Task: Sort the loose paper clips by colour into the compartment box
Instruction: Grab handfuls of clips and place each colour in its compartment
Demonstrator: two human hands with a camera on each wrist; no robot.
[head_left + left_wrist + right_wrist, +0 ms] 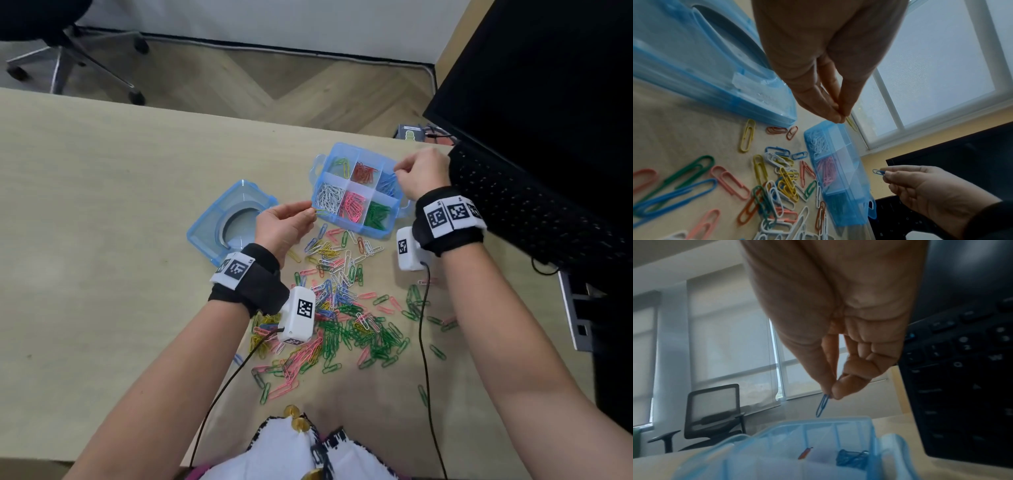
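Pale desk [102,205] with loose paper clips [342,308] heaped beside compartment box [394,205]. Right hand [423,174] pinches blue clip [823,404] over box; left hand [284,226] pinches yellow clip [322,211]. Clips likely light, springy, slippery: pinch across loop end.

Pale wood-grain table [102,192], far edge against a herringbone floor. Near the far right corner, a blue compartment box [356,190], six cells holding sorted clips. Just left of it, flat on the surface, a blue lid [219,222]. From the box toward the near edge, a wide scatter of loose paper clips [342,308]: green, pink, yellow, white, blue, orange, many overlapping. Along the right edge, a black keyboard [534,212], behind it a black monitor [548,75].
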